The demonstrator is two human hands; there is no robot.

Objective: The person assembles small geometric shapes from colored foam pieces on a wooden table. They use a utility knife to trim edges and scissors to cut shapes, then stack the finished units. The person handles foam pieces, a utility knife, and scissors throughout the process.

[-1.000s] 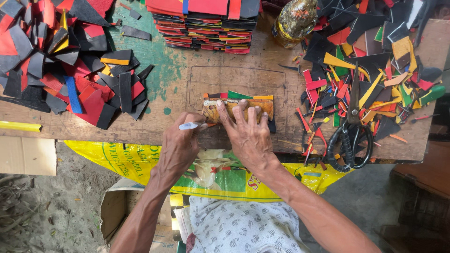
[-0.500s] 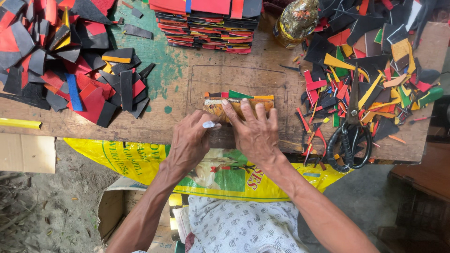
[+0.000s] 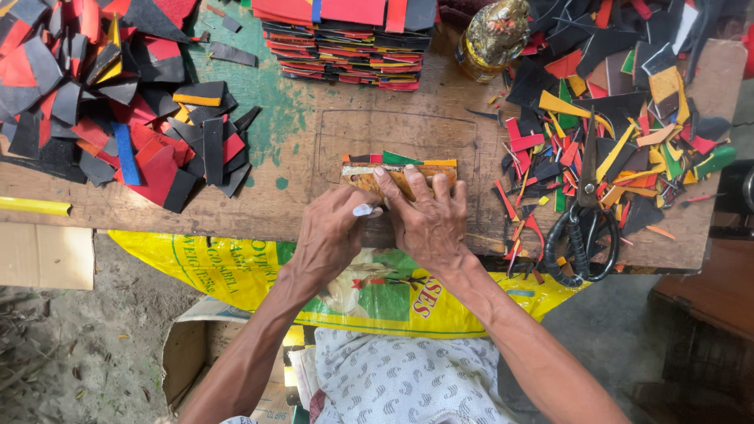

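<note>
Brown rectangular template point(image 3: 390, 179) lies flat mid-worktop point(image 3: 330, 133) atop coloured sheet pieces, pinned by the spread right hand point(image 3: 428, 220), while the left hand point(image 3: 334, 232) pinches a white marker point(image 3: 365, 210) at its near edge; slack pressure could skew the outline.

A worn wooden bench point(image 3: 314, 133) with green paint patches fills the upper frame. Upper left lies a heap of black and red offcuts point(image 3: 102, 102). Top centre stands a neat stack of sheets point(image 3: 345, 39), just beside it a gold-wrapped bottle point(image 3: 493, 35). At right, black scissors point(image 3: 585, 228) lie among coloured scraps point(image 3: 628, 102). A yellow sack point(image 3: 236, 271) hangs below.
</note>
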